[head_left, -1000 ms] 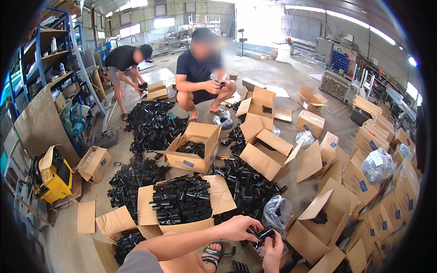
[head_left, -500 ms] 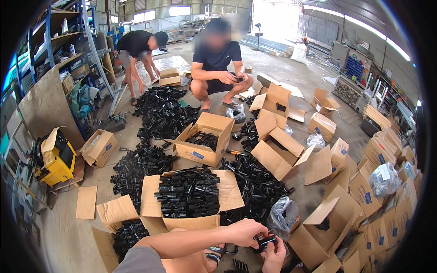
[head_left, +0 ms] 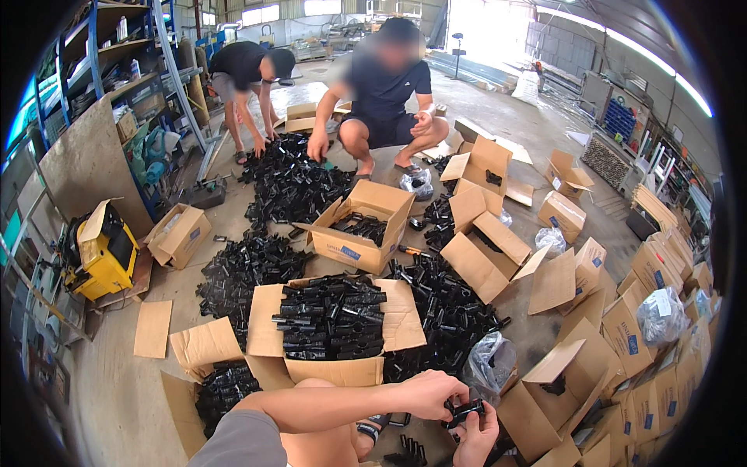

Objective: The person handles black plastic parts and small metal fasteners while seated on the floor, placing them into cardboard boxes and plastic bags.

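While I watch, my left hand (head_left: 428,393) and right hand (head_left: 476,432) both pinch one black fitting (head_left: 465,410), the full carton (head_left: 331,317) at eleven o'clock.

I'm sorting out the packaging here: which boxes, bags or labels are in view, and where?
Open brown carton, just beyond the hands: packed with black parts.
Open brown carton, centre: blue label on its side.
Closed brown cartons, stacked right: small blue labels.
Clear plastic bag, right of the full carton: crumpled.
Small brown carton, left: open.

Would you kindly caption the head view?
Both hands, left hand and right hand, grip a black fitting beside a full carton.
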The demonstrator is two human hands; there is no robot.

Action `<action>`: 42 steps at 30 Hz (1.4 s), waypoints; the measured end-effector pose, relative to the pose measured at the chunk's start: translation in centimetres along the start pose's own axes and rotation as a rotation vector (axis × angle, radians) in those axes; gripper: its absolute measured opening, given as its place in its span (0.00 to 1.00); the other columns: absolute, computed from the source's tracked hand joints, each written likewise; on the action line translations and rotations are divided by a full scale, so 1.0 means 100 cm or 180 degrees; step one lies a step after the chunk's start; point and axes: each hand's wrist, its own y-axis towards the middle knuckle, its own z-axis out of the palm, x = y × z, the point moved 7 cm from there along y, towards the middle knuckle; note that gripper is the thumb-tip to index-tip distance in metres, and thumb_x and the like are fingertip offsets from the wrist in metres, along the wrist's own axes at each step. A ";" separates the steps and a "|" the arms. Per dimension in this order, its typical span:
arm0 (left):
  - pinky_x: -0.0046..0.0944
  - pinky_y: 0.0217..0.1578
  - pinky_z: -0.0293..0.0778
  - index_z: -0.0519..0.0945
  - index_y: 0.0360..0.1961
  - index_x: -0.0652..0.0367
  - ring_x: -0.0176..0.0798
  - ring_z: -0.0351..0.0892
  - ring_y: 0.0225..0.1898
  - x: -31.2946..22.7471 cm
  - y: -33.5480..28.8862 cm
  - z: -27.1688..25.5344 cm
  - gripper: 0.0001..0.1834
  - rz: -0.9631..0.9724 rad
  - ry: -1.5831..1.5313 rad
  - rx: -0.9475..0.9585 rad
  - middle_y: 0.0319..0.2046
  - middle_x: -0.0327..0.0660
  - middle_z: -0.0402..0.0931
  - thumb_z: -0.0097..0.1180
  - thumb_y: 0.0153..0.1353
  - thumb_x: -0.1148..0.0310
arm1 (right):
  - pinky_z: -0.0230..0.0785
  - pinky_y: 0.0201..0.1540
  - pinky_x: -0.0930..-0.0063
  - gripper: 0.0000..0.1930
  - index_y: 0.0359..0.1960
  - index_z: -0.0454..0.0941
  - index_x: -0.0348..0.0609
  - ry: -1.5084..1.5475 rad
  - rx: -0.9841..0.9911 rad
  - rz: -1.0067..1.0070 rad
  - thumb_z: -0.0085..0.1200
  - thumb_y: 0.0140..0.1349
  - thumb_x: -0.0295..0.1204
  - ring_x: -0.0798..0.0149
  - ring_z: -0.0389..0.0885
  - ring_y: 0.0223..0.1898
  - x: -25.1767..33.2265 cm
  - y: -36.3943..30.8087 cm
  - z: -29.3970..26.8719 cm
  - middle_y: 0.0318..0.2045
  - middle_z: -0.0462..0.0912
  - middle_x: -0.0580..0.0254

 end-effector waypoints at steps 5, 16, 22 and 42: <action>0.47 0.43 0.79 0.81 0.50 0.61 0.51 0.84 0.42 0.010 0.002 0.011 0.25 0.0154 0.0189 -0.0081 0.39 0.48 0.84 0.68 0.48 0.70 | 0.66 0.28 0.83 0.13 0.55 0.75 0.37 -0.0106 0.0022 -0.0020 0.55 0.71 0.26 0.75 0.73 0.29 0.000 0.000 -0.001 0.40 0.79 0.66; 0.34 0.46 0.77 0.77 0.58 0.66 0.29 0.81 0.42 0.020 0.019 0.011 0.27 -0.0279 -0.2765 -0.0865 0.41 0.42 0.85 0.69 0.60 0.66 | 0.76 0.58 0.56 0.16 0.55 0.71 0.33 0.1365 -0.0110 -0.0264 0.54 0.73 0.31 0.53 0.82 0.51 0.022 0.009 -0.006 0.50 0.80 0.49; 0.28 0.33 0.69 0.77 0.60 0.65 0.20 0.68 0.32 0.013 0.020 0.003 0.23 0.0058 -0.3090 -0.1407 0.30 0.28 0.75 0.65 0.65 0.69 | 0.75 0.59 0.56 0.17 0.57 0.71 0.34 0.1540 -0.0072 -0.0236 0.54 0.73 0.31 0.51 0.81 0.54 0.021 0.014 0.006 0.54 0.79 0.47; 0.32 0.52 0.76 0.75 0.59 0.65 0.27 0.80 0.49 0.015 0.017 -0.008 0.21 0.0029 -0.2780 -0.1125 0.47 0.38 0.83 0.62 0.68 0.70 | 0.83 0.50 0.65 0.18 0.60 0.70 0.36 0.1297 -0.0181 -0.0555 0.54 0.72 0.29 0.59 0.84 0.52 0.024 0.021 -0.011 0.51 0.79 0.53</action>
